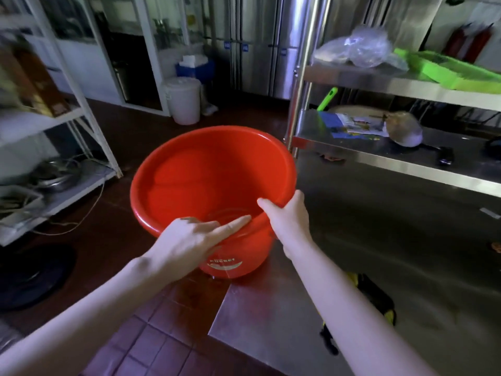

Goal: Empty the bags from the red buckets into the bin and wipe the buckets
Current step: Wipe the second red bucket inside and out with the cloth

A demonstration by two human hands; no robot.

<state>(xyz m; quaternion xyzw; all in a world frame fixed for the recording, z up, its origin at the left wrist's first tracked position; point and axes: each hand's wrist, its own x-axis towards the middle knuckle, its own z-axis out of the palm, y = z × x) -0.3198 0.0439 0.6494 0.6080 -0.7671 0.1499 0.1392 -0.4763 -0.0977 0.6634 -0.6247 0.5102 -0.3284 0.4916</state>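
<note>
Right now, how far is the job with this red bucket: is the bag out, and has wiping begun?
Done: the red bucket looks bare inside, no bag in it. In hand: the right hand grips its rim, thumb inside, and the left hand reaches over the near rim with straight fingers. Left: the wiping, it seems, since neither hand holds a cloth.

Steel table (265, 316), lower right: a black-and-yellow object (376, 299) lies on it. A red bucket (206, 169) sits at its left corner; contact cannot be confirmed. Steel rack (298, 77), upper right: the top shelf bears crumpled clear plastic (360, 47) and a green tray (450, 71); the lower shelf, papers (355, 124) and a metal pan (405, 131). Tiled floor (168, 343): white lidded pail (183, 101), upper centre.
</note>
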